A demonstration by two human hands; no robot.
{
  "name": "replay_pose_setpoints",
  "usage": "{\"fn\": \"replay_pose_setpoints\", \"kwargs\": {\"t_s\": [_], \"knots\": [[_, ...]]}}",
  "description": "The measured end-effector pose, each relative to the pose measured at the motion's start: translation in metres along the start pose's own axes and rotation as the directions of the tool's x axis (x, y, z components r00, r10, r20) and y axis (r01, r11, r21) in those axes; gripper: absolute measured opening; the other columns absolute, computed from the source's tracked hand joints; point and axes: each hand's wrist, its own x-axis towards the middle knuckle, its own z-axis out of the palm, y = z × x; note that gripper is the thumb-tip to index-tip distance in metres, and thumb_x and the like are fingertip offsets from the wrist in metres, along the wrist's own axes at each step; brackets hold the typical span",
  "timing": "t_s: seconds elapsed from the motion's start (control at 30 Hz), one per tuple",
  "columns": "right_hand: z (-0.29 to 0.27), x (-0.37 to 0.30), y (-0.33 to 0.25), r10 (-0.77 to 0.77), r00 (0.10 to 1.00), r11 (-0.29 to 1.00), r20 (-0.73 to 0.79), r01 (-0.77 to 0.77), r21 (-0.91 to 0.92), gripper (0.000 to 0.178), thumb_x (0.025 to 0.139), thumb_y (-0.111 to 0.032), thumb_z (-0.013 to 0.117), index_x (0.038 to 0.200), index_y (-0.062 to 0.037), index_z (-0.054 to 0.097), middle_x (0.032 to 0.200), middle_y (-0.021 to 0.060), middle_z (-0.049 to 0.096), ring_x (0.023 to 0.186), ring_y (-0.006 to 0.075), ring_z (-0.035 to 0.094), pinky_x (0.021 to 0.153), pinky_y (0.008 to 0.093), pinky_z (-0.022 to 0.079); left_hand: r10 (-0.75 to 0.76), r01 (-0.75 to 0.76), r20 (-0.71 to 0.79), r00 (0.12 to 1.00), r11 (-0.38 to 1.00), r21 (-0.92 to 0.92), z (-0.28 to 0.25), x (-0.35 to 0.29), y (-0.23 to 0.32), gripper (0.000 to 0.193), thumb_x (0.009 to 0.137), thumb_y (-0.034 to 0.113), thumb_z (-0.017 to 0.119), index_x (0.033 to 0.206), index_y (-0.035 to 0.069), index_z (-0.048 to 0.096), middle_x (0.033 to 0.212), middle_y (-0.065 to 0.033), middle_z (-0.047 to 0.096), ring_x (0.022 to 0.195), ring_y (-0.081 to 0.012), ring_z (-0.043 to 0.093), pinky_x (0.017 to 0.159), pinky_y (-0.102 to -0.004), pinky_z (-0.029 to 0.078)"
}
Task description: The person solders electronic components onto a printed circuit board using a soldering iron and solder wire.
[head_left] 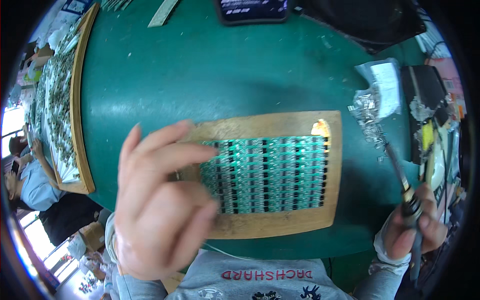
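Observation:
My right hand point(417, 225) is closed around the dark handle of a soldering iron point(401, 175). The iron's tip points up and left, to the lower end of a pile of small shiny metal pieces point(369, 112). My left hand point(162, 200), smeared by motion, hovers over the left side of a wooden board point(275, 225). Its fingers look spread, with a gap between thumb and forefinger, and I see nothing held. On the board lies a panel of green circuit boards point(265, 172) in rows with black parts; my left hand hides its left edge.
A clear plastic bag point(385, 85) lies by the metal pieces. Beyond are a phone point(254, 11) and a black tray point(370, 25). A wood-framed tray point(80, 125) of many small parts stands left, with another person point(37, 175) past it. A black box point(425, 95) stands right.

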Motion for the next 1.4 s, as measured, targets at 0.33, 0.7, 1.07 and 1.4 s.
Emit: {"fn": "replay_pose_setpoints", "kwargs": {"t_s": [0.33, 0.7, 1.07, 1.4], "knots": [[-0.019, 0.032, 0.023, -0.059, 0.864, 0.88, -0.5, -0.192, -0.435, 0.023, 0.086, -0.003, 0.053, 0.107, 0.0021, 0.047, 0.074, 0.0126, 0.055, 0.057, 0.0109, 0.05, 0.054, 0.0231, 0.042, -0.298, 0.252, -0.206, 0.932, 0.941, -0.224, 0.001, -0.035, 0.0, 0.008, 0.076, -0.001, 0.056, 0.077, 0.002, 0.049, 0.115, -0.0181, 0.057, 0.121, -0.0411, 0.046, 0.102, -0.0516, 0.031], [-0.021, 0.031, 0.035, 0.107, 0.888, 0.873, -0.447, -0.299, -0.386, 0.019, 0.088, -0.001, 0.055, 0.106, 0.002, 0.049, 0.078, 0.007, 0.055, 0.059, 0.0068, 0.048, 0.052, 0.0189, 0.038, -0.147, 0.138, -0.253, 0.956, 0.989, -0.056, -0.005, -0.046, 0.02, 0.014, 0.069, 0.0, 0.066, 0.076, 0.004, 0.055, 0.1, -0.0139, 0.063, 0.112, -0.0362, 0.053, 0.095, -0.0507, 0.038], [0.046, 0.038, -0.038, -0.009, 0.959, 0.986, 0.283, -0.04, 0.165, 0.051, 0.075, -0.015, 0.076, 0.115, -0.0033, 0.047, 0.074, 0.0136, 0.065, 0.063, 0.0246, 0.067, 0.052, 0.0299, 0.051, 0.444, -0.456, -0.129, 0.887, 0.885, -0.094, 0.02, -0.012, 0.05, 0.019, 0.061, 0.009, 0.067, 0.078, 0.0, 0.062, 0.068, -0.0071, 0.057, 0.062, -0.0169, 0.061, 0.045, -0.0241, 0.047], [0.069, 0.026, -0.05, 0.163, 0.947, 0.865, 0.276, -0.271, 0.421, 0.049, 0.07, 0.005, 0.075, 0.109, 0.0006, 0.047, 0.077, 0.0159, 0.064, 0.062, 0.0195, 0.065, 0.052, 0.0279, 0.049, 0.309, -0.286, -0.019, 0.951, 0.852, -0.438, 0.028, 0.003, 0.051, 0.016, 0.067, 0.003, 0.068, 0.08, -0.002, 0.06, 0.072, -0.0091, 0.061, 0.062, -0.0195, 0.063, 0.052, -0.0271, 0.053]]}}
